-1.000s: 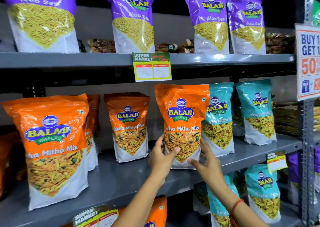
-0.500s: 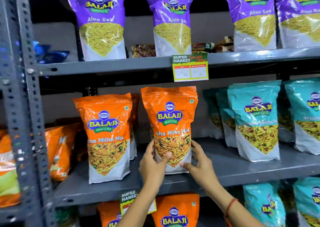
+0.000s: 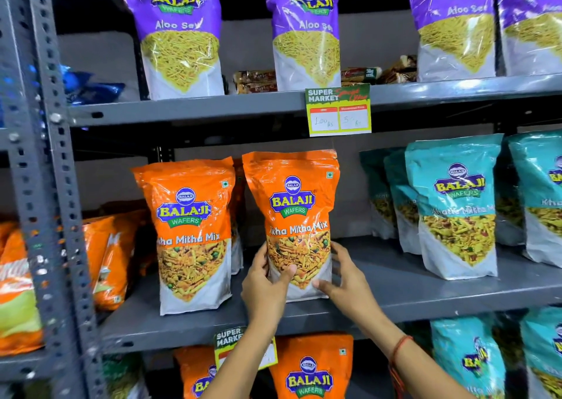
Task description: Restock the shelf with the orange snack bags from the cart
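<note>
An orange Balaji snack bag (image 3: 293, 204) stands upright on the middle grey shelf (image 3: 401, 289), near its centre. My left hand (image 3: 266, 286) grips the bag's lower left corner, thumb across the front. My right hand (image 3: 346, 280) holds its lower right corner. A second orange bag (image 3: 188, 231) stands just to the left, with another hidden behind it. More orange bags (image 3: 310, 368) sit on the shelf below. No cart is in view.
Teal snack bags (image 3: 456, 204) fill the right of the middle shelf. Purple bags (image 3: 179, 33) line the top shelf, where a price tag (image 3: 339, 111) hangs. A grey perforated upright (image 3: 48, 185) stands at left, with orange bags (image 3: 18, 286) beyond it.
The view swung left and drew closer. Both hands shifted the held orange bag leftward, away from the teal bags and close to the other orange bag.
</note>
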Available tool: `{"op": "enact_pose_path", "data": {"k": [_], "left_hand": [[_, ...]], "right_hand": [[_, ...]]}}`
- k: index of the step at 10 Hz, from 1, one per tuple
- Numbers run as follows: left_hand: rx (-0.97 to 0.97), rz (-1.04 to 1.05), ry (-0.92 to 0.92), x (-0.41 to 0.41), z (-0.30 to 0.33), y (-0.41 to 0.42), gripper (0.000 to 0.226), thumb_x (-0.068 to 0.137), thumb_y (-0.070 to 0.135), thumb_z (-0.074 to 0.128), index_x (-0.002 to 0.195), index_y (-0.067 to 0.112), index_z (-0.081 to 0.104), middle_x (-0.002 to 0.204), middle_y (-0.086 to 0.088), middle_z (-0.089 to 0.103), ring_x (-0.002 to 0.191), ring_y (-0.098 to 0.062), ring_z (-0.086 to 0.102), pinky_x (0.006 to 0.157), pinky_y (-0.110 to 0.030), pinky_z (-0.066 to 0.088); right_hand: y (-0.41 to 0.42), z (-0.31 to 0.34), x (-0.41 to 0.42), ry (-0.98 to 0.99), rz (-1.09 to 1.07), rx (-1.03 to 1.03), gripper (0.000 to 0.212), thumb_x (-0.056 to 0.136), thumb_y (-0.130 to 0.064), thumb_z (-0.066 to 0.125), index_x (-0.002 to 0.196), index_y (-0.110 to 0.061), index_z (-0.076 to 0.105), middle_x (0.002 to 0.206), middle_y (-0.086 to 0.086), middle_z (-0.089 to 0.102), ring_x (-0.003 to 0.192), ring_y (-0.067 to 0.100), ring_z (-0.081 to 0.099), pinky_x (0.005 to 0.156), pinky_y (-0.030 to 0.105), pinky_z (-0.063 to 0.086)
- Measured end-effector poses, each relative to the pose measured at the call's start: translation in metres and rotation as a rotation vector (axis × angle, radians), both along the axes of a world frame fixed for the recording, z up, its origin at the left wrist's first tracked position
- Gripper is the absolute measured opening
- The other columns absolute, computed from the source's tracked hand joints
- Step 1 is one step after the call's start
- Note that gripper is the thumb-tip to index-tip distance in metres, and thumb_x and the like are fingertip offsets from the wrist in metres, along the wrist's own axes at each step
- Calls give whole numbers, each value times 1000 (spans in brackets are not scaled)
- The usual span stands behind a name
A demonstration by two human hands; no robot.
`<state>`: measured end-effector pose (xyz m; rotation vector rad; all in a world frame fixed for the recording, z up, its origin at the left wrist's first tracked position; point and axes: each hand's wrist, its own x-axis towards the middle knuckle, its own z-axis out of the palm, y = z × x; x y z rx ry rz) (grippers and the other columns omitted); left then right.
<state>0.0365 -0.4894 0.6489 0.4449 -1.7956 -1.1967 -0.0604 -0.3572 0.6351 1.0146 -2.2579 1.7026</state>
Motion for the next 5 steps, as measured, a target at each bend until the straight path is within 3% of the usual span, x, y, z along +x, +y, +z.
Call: {"op": "enact_pose_path", "data": {"k": [2, 4, 5], "left_hand": [[1, -40, 0, 1, 2, -1, 72, 73, 29, 80, 137, 32, 47, 131, 0, 62, 119, -20, 60, 100, -44, 49], [-23, -99, -4, 7, -3, -6, 77, 75, 27, 79, 142, 30, 40, 139, -1, 56, 126, -22, 55, 103, -45, 47], [-61, -71, 20, 15, -5, -8, 79, 78, 27, 77, 145, 29, 35, 147, -3, 48, 135, -20, 46, 109, -41, 42]], "right_hand": [[0, 1, 3, -10, -8, -4, 78, 76, -18, 75, 139, -38, 33, 130, -9, 59, 122, 16, 57, 102, 44, 49], [6, 2, 11, 47, -13, 13, 89, 76, -35, 76, 147, -37, 22, 149, -6, 45, 136, 16, 45, 107, 46, 46], [9, 1, 20, 61, -72, -92, 94, 76, -50, 73, 151, -36, 16, 157, -3, 33, 140, 18, 39, 105, 43, 47]]}}
